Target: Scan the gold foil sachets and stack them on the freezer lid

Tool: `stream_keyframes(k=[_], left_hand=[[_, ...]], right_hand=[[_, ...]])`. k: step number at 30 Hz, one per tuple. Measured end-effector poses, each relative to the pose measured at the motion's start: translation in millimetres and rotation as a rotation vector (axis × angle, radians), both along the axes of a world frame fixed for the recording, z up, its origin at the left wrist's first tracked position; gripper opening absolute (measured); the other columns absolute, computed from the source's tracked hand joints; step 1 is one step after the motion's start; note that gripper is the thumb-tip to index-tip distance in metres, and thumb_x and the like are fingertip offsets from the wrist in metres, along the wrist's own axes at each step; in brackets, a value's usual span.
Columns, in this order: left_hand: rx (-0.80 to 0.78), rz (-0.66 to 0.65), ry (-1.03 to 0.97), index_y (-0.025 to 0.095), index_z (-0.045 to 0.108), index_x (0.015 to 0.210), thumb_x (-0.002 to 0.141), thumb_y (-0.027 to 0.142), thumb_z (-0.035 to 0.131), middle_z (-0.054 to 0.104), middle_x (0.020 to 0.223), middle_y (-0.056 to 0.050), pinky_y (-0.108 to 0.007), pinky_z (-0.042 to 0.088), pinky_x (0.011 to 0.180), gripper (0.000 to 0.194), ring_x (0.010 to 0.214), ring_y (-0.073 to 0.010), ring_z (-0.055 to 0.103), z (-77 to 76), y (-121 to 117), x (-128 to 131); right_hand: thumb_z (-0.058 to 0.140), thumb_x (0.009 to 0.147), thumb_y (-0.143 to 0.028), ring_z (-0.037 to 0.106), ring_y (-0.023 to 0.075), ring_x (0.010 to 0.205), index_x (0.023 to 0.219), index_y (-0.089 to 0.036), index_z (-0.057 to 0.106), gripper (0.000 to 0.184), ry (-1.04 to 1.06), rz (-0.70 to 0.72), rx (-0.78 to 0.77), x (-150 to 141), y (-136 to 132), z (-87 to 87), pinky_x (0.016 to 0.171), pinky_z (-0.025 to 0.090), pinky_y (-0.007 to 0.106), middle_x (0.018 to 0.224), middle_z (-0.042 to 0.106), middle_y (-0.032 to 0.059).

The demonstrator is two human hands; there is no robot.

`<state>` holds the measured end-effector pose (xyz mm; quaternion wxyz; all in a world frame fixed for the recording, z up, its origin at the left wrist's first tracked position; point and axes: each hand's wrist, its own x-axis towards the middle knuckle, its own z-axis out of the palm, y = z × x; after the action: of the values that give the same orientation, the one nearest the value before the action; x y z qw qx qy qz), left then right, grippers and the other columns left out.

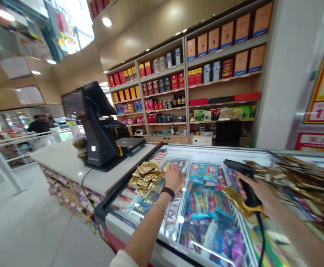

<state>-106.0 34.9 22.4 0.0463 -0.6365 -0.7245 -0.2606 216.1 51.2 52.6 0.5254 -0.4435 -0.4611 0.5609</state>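
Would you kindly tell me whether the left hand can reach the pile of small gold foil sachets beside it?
Probably yes: the left hand lies right beside the pile of small gold foil sachets, and nothing visible stands between them.

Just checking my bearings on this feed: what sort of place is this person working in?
Most likely a retail shop, perhaps a convenience store: there is a checkout counter with a point-of-sale terminal, a handheld barcode scanner in the right hand, and wall shelves stocked with boxed goods.

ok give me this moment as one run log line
left hand: on packets in chest freezer | right hand: gripping barcode scanner | nearby: gold packets, till screen
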Motion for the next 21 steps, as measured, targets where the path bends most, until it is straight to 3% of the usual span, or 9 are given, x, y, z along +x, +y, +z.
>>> stream_keyframes(k=[5,8,10,14,18,21], left_hand=[[-0.005,-0.334,-0.171,0.022,0.078,0.138,0.102,0.042,0.072,0.078,0.144,-0.017,-0.053,0.047,0.128,0.042,0.141,-0.0371,0.068,-16.3,41,102],[-0.087,-0.46,-0.243,0.023,0.079,0.135,0.086,0.06,0.086,0.079,0.142,-0.02,-0.061,0.048,0.127,0.061,0.142,-0.044,0.068,-29.2,56,148],[-0.155,-0.497,-0.251,0.023,0.078,0.134,0.073,0.068,0.094,0.077,0.146,-0.022,-0.066,0.049,0.126,0.078,0.144,-0.0488,0.067,-34.5,61,166],[-0.244,-0.479,-0.239,0.019,0.077,0.133,0.059,0.066,0.103,0.075,0.145,-0.027,-0.063,0.054,0.122,0.091,0.141,-0.0516,0.069,-34.9,64,173],[-0.236,-0.394,-0.373,0.023,0.078,0.111,0.053,0.054,0.108,0.082,0.125,-0.02,-0.056,0.06,0.116,0.073,0.129,-0.0475,0.076,-33.8,64,164],[-0.179,-0.325,-0.512,0.024,0.074,0.106,0.059,0.04,0.108,0.083,0.119,-0.016,-0.055,0.059,0.116,0.06,0.128,-0.0435,0.076,-37.1,63,154]], right_hand=[[0.098,0.07,-0.043,0.051,0.0114,0.044,0.081,-0.024,0.07,0.036,0.108,-0.096,-0.011,56,0,-9.0,0.037,0.042,0.022,0.062,0.063,-0.0027],[0.098,0.072,-0.045,0.052,0.011,0.043,0.079,-0.024,0.066,0.038,0.117,-0.119,0.003,71,3,-24.8,0.038,0.043,0.022,0.062,0.063,-0.0034],[0.096,0.076,-0.043,0.051,0.0105,0.041,0.081,-0.023,0.068,0.035,0.114,-0.16,-0.031,75,6,-33.5,0.037,0.04,0.021,0.06,0.062,-0.0042],[0.091,0.084,-0.036,0.051,0.0095,0.04,0.085,-0.019,0.072,0.025,0.115,-0.205,-0.11,71,7,-36.6,0.036,0.038,0.019,0.058,0.062,-0.0049],[0.087,0.088,-0.033,0.052,0.0098,0.041,0.085,-0.018,0.073,0.021,0.116,-0.197,-0.147,67,0,-31.3,0.035,0.039,0.018,0.058,0.063,-0.0036],[0.092,0.083,-0.037,0.053,0.0098,0.042,0.082,-0.019,0.072,0.027,0.097,-0.171,-0.134,68,-4,-32.2,0.035,0.04,0.018,0.059,0.064,-0.0035]])
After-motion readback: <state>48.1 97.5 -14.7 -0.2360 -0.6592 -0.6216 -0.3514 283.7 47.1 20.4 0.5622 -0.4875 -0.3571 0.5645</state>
